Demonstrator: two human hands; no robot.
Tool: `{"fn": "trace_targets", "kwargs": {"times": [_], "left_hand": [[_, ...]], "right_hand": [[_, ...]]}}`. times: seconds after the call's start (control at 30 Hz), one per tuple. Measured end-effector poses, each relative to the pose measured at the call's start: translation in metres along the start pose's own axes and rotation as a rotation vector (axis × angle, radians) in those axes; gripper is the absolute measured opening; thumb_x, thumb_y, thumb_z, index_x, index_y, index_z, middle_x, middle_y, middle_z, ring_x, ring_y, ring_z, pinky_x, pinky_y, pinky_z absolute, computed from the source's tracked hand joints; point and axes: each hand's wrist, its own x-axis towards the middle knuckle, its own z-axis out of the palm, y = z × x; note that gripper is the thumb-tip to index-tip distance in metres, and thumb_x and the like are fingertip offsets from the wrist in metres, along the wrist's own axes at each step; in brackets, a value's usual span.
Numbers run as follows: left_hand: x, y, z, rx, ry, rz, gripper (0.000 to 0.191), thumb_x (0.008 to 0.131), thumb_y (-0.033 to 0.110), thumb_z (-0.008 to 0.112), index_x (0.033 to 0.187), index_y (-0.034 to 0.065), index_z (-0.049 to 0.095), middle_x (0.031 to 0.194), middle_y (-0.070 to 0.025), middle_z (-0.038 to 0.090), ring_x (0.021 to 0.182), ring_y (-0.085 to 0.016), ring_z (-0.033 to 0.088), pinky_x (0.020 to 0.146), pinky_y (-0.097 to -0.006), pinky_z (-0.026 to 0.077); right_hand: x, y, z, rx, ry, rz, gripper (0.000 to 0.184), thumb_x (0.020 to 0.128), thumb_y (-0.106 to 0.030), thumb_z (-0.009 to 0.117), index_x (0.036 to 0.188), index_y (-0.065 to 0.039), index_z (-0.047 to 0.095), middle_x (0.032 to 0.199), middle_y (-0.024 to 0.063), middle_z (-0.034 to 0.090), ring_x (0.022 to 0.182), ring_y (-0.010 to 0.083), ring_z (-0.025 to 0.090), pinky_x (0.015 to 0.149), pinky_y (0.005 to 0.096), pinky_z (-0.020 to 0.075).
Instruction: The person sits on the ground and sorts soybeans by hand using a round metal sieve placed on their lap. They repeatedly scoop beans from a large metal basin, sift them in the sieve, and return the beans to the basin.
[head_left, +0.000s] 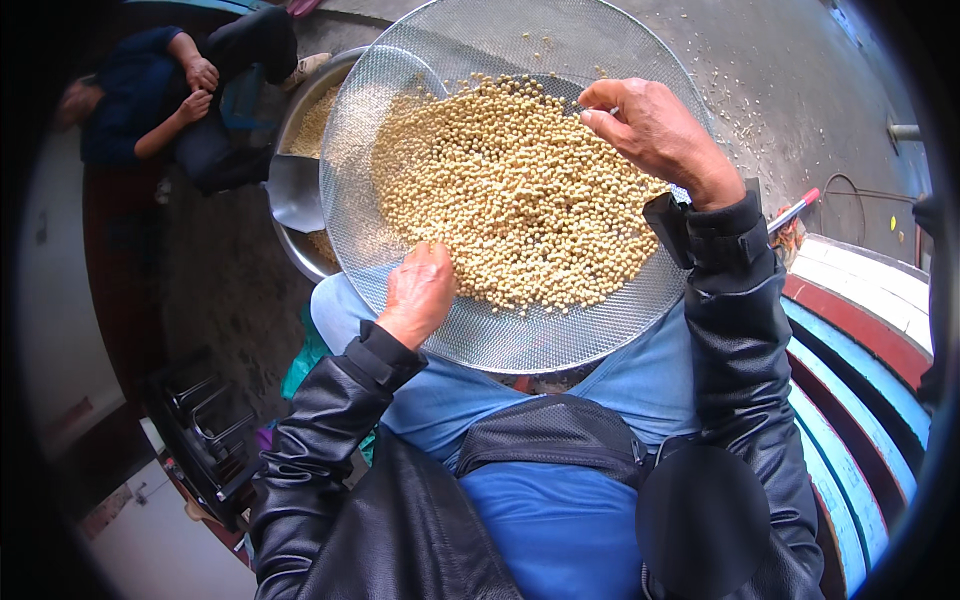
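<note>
A wide round wire-mesh sieve (517, 345) rests across my lap, heaped in the middle with pale yellow soybeans (517, 187). At the near left edge of the heap, my left hand (421, 289) has its curled fingertips down on the beans. My right hand (652, 131) hovers over the far right of the heap, thumb and forefinger close together. A small pale spot shows between those fingers, too small to identify. Whether either hand grips any beans is hidden. Under the sieve's left side stands a metal basin (289, 251) with more beans in it.
A metal scoop (295, 193) lies at the basin's left rim. Another person (142, 112) sits at upper left, hands together. Pale bits litter the concrete floor (739, 82). A blue slatted bench (840, 480) is on my right; a green plastic bag (304, 360) lies by my left knee.
</note>
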Motion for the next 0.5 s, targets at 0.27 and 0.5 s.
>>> {"fn": "trace_targets", "kwargs": {"times": [0.27, 0.5], "left_hand": [[0.004, -0.027, 0.018, -0.175, -0.15, -0.185, 0.041, 0.073, 0.012, 0.074, 0.097, -0.0043, 0.046, 0.086, -0.0276, 0.065, 0.086, -0.046, 0.063, 0.075, -0.0505, 0.051], [0.012, -0.019, 0.021, -0.391, -0.012, -0.144, 0.03, 0.072, 0.007, 0.068, 0.09, -0.0047, 0.046, 0.079, -0.0297, 0.061, 0.077, -0.047, 0.063, 0.067, -0.0516, 0.048]], "right_hand": [[0.002, 0.0, -0.004, -0.073, -0.094, 0.019, 0.03, 0.095, -0.023, 0.058, 0.108, 0.002, 0.066, 0.095, 0.0199, 0.069, 0.085, 0.0311, 0.069, 0.076, 0.0371, 0.0545], [0.004, 0.001, -0.006, -0.059, -0.124, 0.018, 0.029, 0.094, -0.024, 0.058, 0.107, 0.001, 0.066, 0.093, 0.0195, 0.069, 0.083, 0.0312, 0.068, 0.075, 0.0374, 0.0541]]}}
